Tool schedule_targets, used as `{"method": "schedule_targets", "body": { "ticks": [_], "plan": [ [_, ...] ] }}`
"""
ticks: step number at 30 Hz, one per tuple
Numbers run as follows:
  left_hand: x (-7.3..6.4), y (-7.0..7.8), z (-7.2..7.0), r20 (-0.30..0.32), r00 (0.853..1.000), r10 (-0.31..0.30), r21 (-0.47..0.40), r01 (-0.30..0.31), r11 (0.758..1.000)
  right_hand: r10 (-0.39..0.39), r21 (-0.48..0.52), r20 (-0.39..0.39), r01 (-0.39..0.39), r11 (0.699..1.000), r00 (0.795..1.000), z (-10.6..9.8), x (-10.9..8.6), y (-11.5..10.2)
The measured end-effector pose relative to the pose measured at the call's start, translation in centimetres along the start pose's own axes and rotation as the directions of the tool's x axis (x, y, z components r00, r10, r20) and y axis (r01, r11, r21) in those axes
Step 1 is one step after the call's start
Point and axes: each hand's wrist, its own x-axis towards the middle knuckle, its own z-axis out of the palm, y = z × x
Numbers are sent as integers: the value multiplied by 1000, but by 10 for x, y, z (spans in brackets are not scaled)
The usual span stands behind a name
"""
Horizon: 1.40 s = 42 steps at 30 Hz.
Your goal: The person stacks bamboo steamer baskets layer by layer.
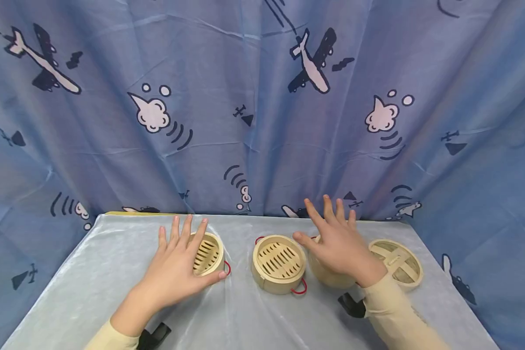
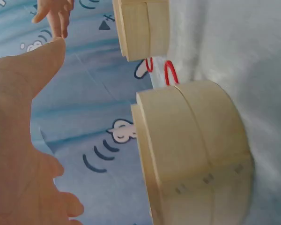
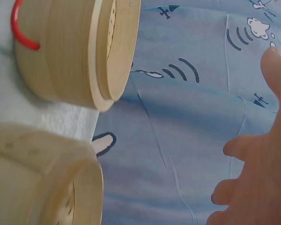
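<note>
My left hand [image 1: 175,270] is held with its fingers spread over a small bamboo steamer basket [image 1: 220,255], covering part of it. My right hand [image 1: 336,243], fingers also spread, hovers above another bamboo steamer basket [image 1: 325,276] and hides most of it. Between the hands stands a third steamer basket [image 1: 266,284] with a slatted floor and red cord loops. Both wrist views show gaps between the palms and the bamboo walls, and neither hand holds anything. In the left wrist view, the nearest basket [image 2: 196,150] has a stepped rim.
A round woven bamboo lid [image 1: 398,262] with a cross band lies at the right, beside the right forearm. The baskets stand on a table with a pale silvery cloth [image 1: 92,291]. Blue curtains [image 1: 210,112] printed with planes hang behind and at both sides.
</note>
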Motion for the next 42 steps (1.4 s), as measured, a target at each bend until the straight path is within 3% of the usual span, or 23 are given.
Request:
{"method": "schedule_targets", "body": {
  "ticks": [6,14,27,35,42],
  "plan": [
    [-14,-15,1,-25,999,-40,-27,39,999,-23,22,-2,23,999,1000,6,6,-8],
    [-29,-34,4,-8,997,-78,-61,77,995,-44,63,-16,45,997,999,15,8,-17],
    [-43,-42,16,11,992,-125,-147,125,981,-56,92,27,54,994,998,32,11,-26],
    [-44,-53,21,51,988,-146,-307,155,939,-97,65,55,93,993,994,47,8,-25],
    [-45,-56,25,78,984,-160,-355,177,918,-77,61,120,70,996,990,55,3,-24]
  ]
}}
